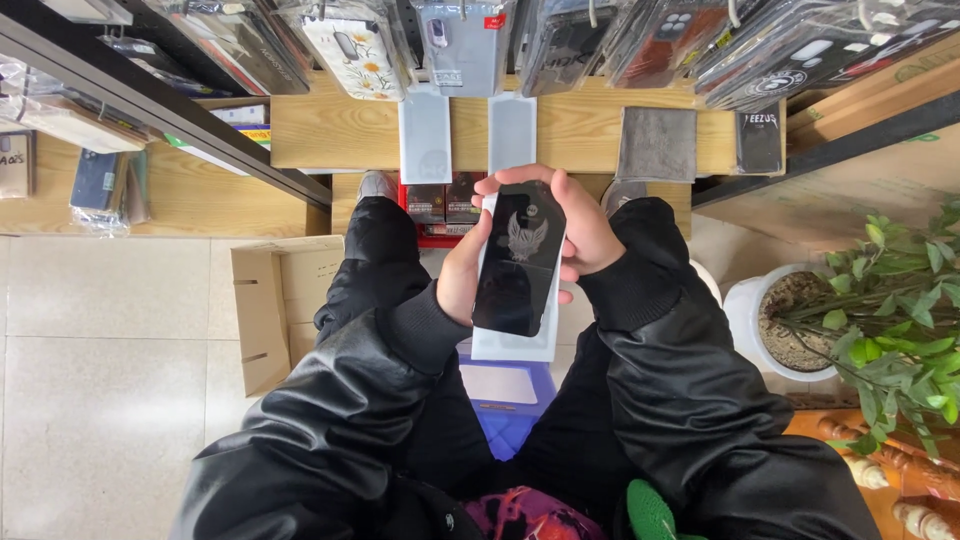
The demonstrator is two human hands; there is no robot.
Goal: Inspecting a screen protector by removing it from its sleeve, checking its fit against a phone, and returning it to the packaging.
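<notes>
Right at the centre of the frame, both hands hold a black phone case (520,260), long and glossy, with a pale winged emblem on its upper half. The left hand (462,272) closes its grip along the case's left edge, thumb lying up that edge and the fingers hidden behind. The right hand (580,232) curls over the top right corner, fingertips wrapped onto the upper edge and the thumb pressed on the right side, so both grips are clamped on the case rather than spread. Behind the case, touching its back and showing below and to the right of it, is a white sleeve (515,348), held in the same grasp. Both arms wear black shiny jacket sleeves with ribbed cuffs.

Just above the hands, a wooden bench (575,130) runs across the upper middle of the frame. Two more white sleeves (425,135) lie side by side on it, and a grey cloth (657,144) sits to their right, with a small dark packet beyond that. Packaged cases (355,45) hang in a row along the top edge. Below the bench, between the person's knees, a red tray (440,205) holds dark boxes. A cardboard box (262,310) stands on the tiled floor at centre left, and a blue bin (505,400) sits just under the held sleeve. At the right edge, a green plant (890,320) grows from a white pot.
</notes>
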